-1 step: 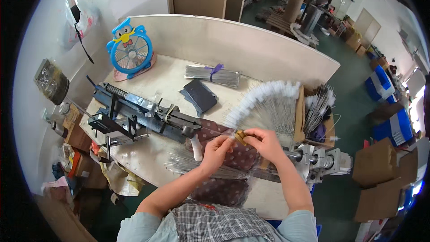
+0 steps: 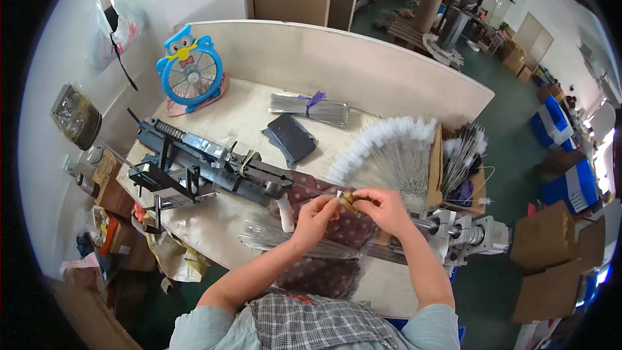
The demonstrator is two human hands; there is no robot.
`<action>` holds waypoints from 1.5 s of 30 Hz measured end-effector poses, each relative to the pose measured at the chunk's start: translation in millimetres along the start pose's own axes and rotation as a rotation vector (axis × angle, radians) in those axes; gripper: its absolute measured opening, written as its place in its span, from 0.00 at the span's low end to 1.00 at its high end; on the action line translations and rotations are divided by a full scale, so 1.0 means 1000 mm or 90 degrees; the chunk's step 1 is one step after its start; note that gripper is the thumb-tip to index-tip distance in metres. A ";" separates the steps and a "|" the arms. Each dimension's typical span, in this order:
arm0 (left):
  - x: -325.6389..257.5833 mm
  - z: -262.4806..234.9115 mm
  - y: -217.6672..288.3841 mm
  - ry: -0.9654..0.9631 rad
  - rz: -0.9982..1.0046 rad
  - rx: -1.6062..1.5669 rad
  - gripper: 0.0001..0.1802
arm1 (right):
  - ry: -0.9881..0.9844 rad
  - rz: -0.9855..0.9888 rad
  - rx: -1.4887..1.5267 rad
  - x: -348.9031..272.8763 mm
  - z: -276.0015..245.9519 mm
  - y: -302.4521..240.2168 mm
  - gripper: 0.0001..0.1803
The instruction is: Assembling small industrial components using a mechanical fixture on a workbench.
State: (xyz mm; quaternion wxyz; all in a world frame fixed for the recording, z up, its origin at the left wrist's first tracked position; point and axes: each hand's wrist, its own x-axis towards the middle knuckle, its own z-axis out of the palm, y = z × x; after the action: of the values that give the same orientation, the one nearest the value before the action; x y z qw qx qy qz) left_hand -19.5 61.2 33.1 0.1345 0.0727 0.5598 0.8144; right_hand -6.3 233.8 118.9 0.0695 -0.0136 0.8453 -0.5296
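Over a brown polka-dot cloth [image 2: 353, 225], my two hands meet around a small brass-coloured metal piece [image 2: 348, 201]. My right hand [image 2: 387, 212] pinches it from the right with thumb and fingers. Close against its left side, my left hand [image 2: 314, 220] is closed in a pinch; what lies between those fingertips is hidden. A tiny white bit shows at the fingertips. From the black metal bench fixture [image 2: 210, 155] on the left, a thin rod or wire runs toward the brass piece. The fixture's lever with a white-wrapped grip [image 2: 285, 214] stands left of my left hand.
Fanned thin wires with white tufted ends [image 2: 389, 149] lie beyond my hands, beside a cardboard box [image 2: 435, 165] of brushes. A silver shaft mechanism [image 2: 463, 233] sits right. Behind are a tied wire bundle [image 2: 308, 109], dark pads [image 2: 291, 139] and a blue fan [image 2: 192, 78].
The view has shifted slightly. My hands keep their pinch around the brass piece, with only a small movement of the fingers.
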 end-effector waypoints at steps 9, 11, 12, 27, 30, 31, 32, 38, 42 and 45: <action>-0.008 -0.015 0.032 0.202 -0.052 -0.137 0.09 | 0.238 -0.404 -0.413 0.030 0.031 -0.018 0.08; -0.007 -0.015 0.036 0.201 -0.056 -0.147 0.09 | 0.238 -0.412 -0.440 0.047 0.049 -0.014 0.08; -0.006 -0.012 0.038 0.202 -0.082 -0.153 0.09 | 0.190 -0.370 -0.395 0.052 0.054 -0.011 0.07; -0.003 -0.023 0.032 0.198 -0.147 -0.338 0.25 | 0.174 -0.279 -0.366 0.036 0.075 -0.027 0.14; -0.008 -0.020 0.035 0.200 -0.110 -0.352 0.21 | 0.276 -0.334 -0.424 0.032 0.091 -0.028 0.16; -0.007 -0.020 0.037 0.201 -0.077 -0.363 0.20 | 0.295 -0.333 -0.434 0.034 0.093 -0.028 0.17; -0.008 -0.019 0.038 0.203 -0.074 -0.361 0.20 | 0.295 -0.336 -0.431 0.034 0.092 -0.027 0.17; -0.006 -0.017 0.032 0.204 -0.092 -0.319 0.10 | 0.303 -0.409 -0.417 0.030 0.078 -0.018 0.14; -0.005 -0.017 0.034 0.202 -0.073 -0.334 0.07 | 0.290 -0.416 -0.404 0.028 0.073 -0.013 0.11; -0.004 -0.011 0.037 0.217 -0.062 -0.324 0.07 | 0.262 -0.412 -0.396 0.029 0.065 -0.009 0.11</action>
State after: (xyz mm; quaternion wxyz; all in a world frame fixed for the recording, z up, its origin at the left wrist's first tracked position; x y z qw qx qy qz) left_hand -23.7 38.1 63.7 0.0910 -0.1280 0.3552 0.9215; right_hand -27.0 169.0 95.9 -0.2744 -0.1907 0.9119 -0.2382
